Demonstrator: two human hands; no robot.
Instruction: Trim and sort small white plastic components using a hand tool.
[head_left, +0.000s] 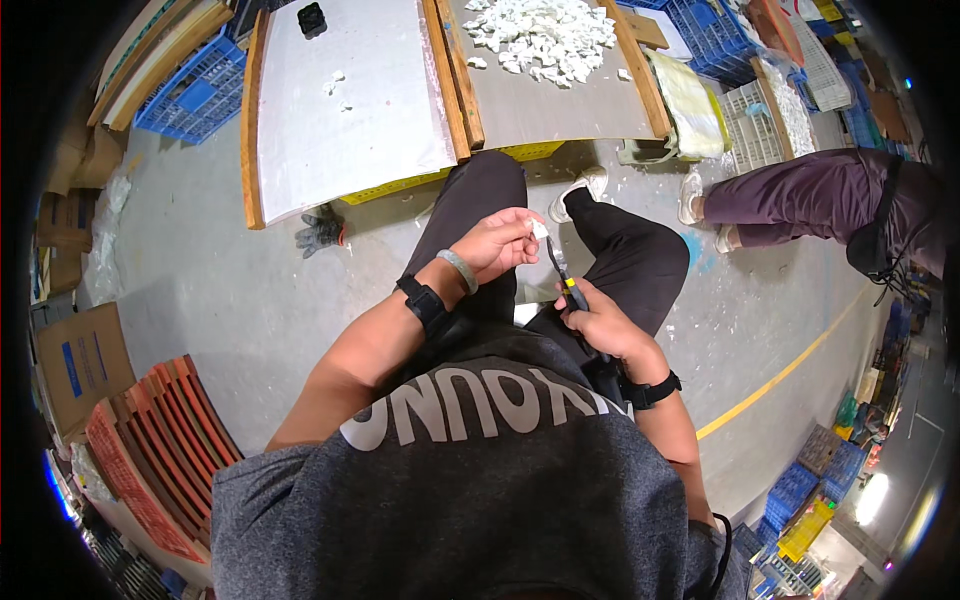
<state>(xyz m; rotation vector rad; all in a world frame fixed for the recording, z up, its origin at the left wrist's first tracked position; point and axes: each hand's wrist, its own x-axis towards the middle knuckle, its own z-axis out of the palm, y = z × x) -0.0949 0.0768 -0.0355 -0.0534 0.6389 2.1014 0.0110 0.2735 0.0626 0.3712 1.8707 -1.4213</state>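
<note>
My left hand (497, 243) is raised above my lap and pinches a small white piece (539, 229) between its fingertips. My right hand (600, 322) grips a small pair of cutters (560, 266) with dark jaws and a yellow band; the jaws point up at the white piece. Both wrists wear black bands, and the left also has a pale bangle. I sit with dark trousers, knees toward two wood-framed grey boards. The right board (560, 105) carries a heap of white pieces (545, 35). The left board (340, 100) holds only a few white bits.
Another person's legs in purple trousers (790, 200) reach in from the right. A grey glove (320, 230) lies on the concrete floor by the left board. Blue crates (190, 95), cardboard boxes (80, 365) and red slatted boards (160, 440) stand at the left. A yellow line (780, 375) crosses the floor.
</note>
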